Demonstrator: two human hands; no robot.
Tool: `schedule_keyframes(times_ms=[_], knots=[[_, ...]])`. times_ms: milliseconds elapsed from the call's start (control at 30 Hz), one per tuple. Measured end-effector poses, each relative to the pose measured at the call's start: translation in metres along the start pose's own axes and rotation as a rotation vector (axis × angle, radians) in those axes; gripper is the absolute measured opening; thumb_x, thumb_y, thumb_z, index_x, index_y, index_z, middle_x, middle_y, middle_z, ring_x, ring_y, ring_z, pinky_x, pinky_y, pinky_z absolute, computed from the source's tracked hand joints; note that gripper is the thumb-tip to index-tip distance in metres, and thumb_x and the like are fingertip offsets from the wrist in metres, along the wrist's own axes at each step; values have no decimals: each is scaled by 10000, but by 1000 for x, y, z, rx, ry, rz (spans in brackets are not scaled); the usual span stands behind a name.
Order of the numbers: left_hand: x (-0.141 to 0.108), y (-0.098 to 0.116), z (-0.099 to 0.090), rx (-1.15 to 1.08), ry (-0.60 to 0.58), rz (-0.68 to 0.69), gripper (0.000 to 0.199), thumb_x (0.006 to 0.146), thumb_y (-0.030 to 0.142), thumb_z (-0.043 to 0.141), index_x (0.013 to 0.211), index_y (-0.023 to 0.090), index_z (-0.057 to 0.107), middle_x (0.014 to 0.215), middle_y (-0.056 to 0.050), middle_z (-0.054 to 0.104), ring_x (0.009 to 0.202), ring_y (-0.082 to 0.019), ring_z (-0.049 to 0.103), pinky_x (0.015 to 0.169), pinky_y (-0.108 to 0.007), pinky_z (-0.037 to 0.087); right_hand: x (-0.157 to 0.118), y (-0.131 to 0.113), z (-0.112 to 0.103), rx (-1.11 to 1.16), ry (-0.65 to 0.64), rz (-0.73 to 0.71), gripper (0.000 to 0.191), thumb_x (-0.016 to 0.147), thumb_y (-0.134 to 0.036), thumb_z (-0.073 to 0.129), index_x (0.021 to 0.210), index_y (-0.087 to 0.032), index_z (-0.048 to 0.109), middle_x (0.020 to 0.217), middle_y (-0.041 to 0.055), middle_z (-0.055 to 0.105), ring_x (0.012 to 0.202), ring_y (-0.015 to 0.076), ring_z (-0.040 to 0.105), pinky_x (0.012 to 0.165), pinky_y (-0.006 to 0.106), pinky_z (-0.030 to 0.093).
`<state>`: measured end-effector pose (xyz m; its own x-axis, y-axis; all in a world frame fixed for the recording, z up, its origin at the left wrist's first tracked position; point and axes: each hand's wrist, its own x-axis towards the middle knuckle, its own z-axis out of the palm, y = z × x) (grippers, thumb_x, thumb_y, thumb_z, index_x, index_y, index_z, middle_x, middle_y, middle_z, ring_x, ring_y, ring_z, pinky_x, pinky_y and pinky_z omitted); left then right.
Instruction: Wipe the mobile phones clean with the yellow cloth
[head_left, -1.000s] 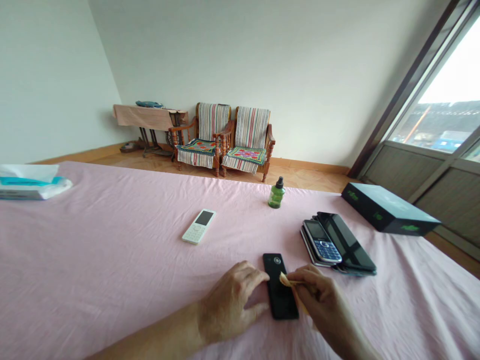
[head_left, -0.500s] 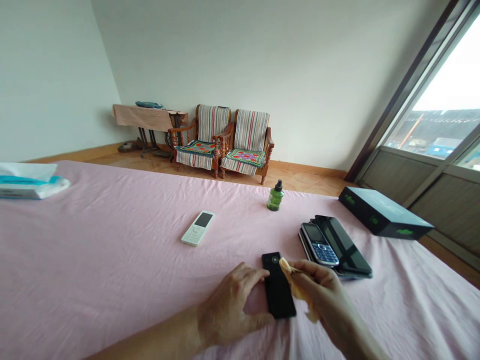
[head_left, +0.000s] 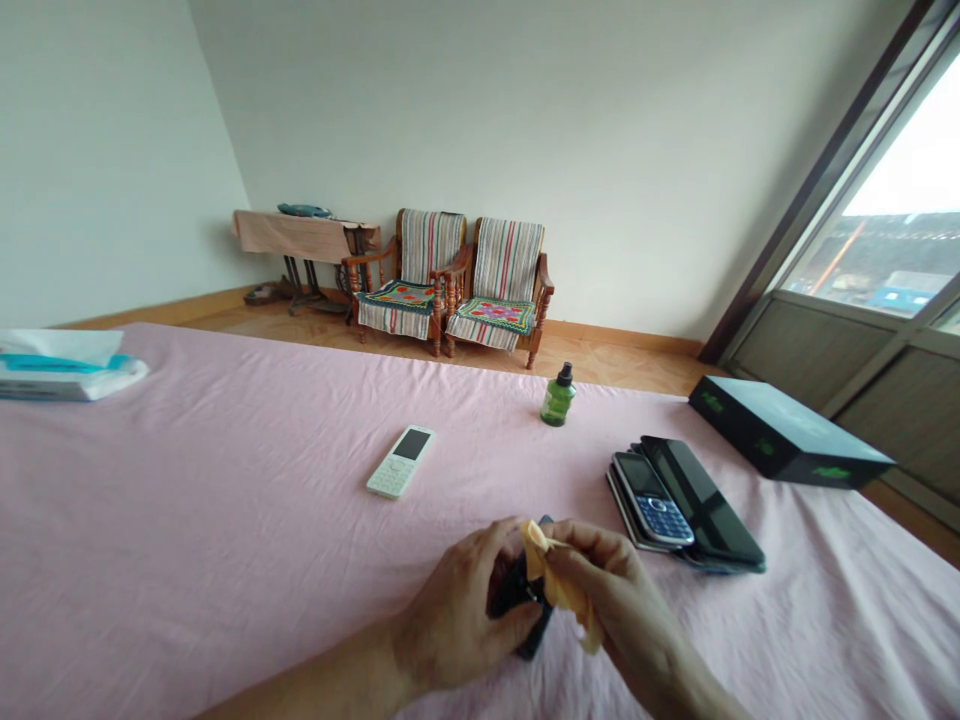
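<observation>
My left hand (head_left: 469,605) grips a black mobile phone (head_left: 534,640) by its sides, and the phone is tilted on its edge, partly covered by both hands. My right hand (head_left: 611,590) pinches a crumpled yellow cloth (head_left: 570,600), which hangs down against the phone. Beyond the hands, a white keypad phone (head_left: 401,462) lies face up to the left. On the right, a dark blue keypad phone (head_left: 654,497) and a large black smartphone (head_left: 709,500) rest on a small stack of devices.
A green pump bottle (head_left: 558,396) stands near the far edge of the pink sheet (head_left: 247,500). At the right is a black box (head_left: 787,430); at the far left, a pack of tissues (head_left: 71,368). Two wooden chairs (head_left: 495,290) stand by the wall.
The black phone was lying flat on the sheet beside my left hand; now that hand has closed around it and tipped it up. My right hand has moved left with the cloth.
</observation>
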<state>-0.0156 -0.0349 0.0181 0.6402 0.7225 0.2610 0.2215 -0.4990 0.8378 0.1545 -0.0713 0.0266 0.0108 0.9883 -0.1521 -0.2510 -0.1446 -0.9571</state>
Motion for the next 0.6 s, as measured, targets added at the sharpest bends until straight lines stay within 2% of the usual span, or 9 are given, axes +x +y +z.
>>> schedule_keyframes(times_ms=[67, 133, 233, 333, 433, 533, 600], knots=[[-1, -4, 2, 46, 12, -99, 590, 758, 140, 636, 1308, 214, 434, 962, -17, 638, 836, -182, 598, 793, -295, 470, 13, 2, -7, -201, 92, -92, 239, 736, -369, 680, 824, -153, 734, 694, 43, 650, 573, 122, 545, 538, 223, 397], [-1, -7, 4, 53, 2, -182, 668, 731, 111, 637, 1349, 204, 401, 905, -5, 636, 764, -163, 598, 735, -276, 478, 26, 4, -17, -459, 217, -247, 229, 750, -333, 617, 828, -158, 743, 700, 46, 626, 598, 150, 551, 541, 248, 404], [-1, -10, 6, 45, 12, -216, 690, 710, 107, 653, 1349, 200, 409, 901, -2, 636, 741, -151, 592, 715, -267, 475, 38, 9, -30, -605, 284, -337, 153, 708, -235, 624, 757, -174, 756, 718, 45, 591, 642, 172, 550, 569, 267, 393], [-1, -11, 7, 54, 31, -215, 680, 700, 95, 657, 1330, 219, 434, 904, 6, 638, 746, -149, 585, 738, -271, 471, 32, 19, -31, -743, 260, -410, 181, 767, -211, 583, 784, -204, 763, 721, 43, 572, 648, 174, 541, 576, 273, 389], [-1, -13, 8, 54, 19, -203, 636, 718, 72, 624, 1311, 229, 458, 889, 9, 645, 757, -151, 588, 755, -272, 473, 17, 34, -28, -873, 175, -523, 260, 812, -156, 507, 842, -223, 756, 777, 57, 585, 731, 189, 569, 643, 286, 430], [-1, -13, 6, 88, -1, -169, 568, 743, 61, 574, 1283, 217, 489, 890, -3, 645, 766, -151, 585, 779, -278, 477, 3, 45, -33, -789, 55, -520, 259, 839, -169, 497, 833, -215, 752, 777, 56, 581, 697, 167, 583, 592, 254, 444], [-1, -9, 4, 133, -26, -138, 556, 719, 68, 585, 1254, 201, 513, 939, -22, 633, 783, -157, 573, 788, -286, 481, -4, 48, -43, -714, 43, -509, 250, 872, -239, 508, 849, -213, 755, 766, 52, 571, 663, 153, 584, 546, 233, 443]])
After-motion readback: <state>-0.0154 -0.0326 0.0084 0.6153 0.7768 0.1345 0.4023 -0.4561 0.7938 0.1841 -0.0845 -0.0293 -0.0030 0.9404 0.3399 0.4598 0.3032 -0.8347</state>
